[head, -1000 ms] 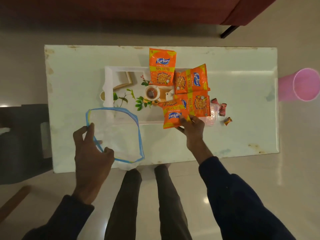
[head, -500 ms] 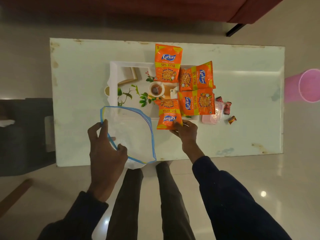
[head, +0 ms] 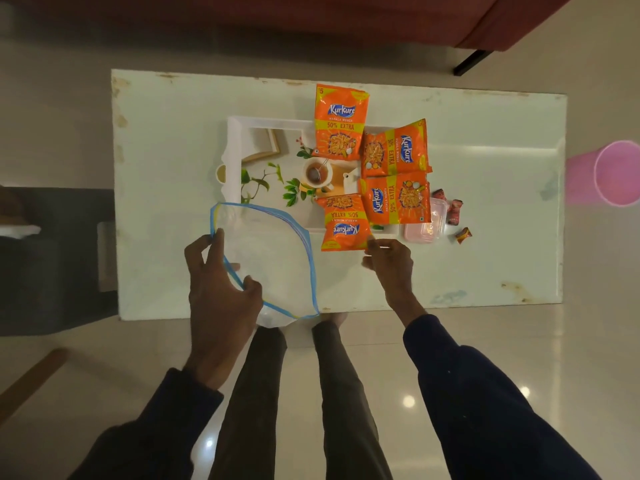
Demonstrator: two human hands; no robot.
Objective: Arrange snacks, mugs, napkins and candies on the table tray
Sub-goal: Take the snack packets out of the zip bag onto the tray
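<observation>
A white tray [head: 235, 133] with a printed picture of a tea cup and leaves lies on the pale table [head: 485, 265]. Four orange Kurkure snack packets rest across its right half: one at the back [head: 341, 123], two on the right [head: 394, 148] [head: 398, 199], and the nearest one [head: 344, 223] over the front rim. My right hand [head: 391, 261] sits just right of that nearest packet, its fingertips at the packet's lower right corner and its fingers loose. My left hand [head: 221, 289] grips the blue-edged rim of a clear zip bag [head: 270, 251], which is held wide.
A small clear plastic box [head: 429, 226] stands beside the tray's right end, with red wrapped candies [head: 453, 209] and one more candy [head: 463, 234] next to it. A pink cup [head: 616, 176] is off the table's right end. A dark seat [head: 52, 254] stands to the left.
My right hand slid the nearest packet left and straightened it on the tray's front rim, then drew back to its corner. My left hand keeps its hold on the bag.
</observation>
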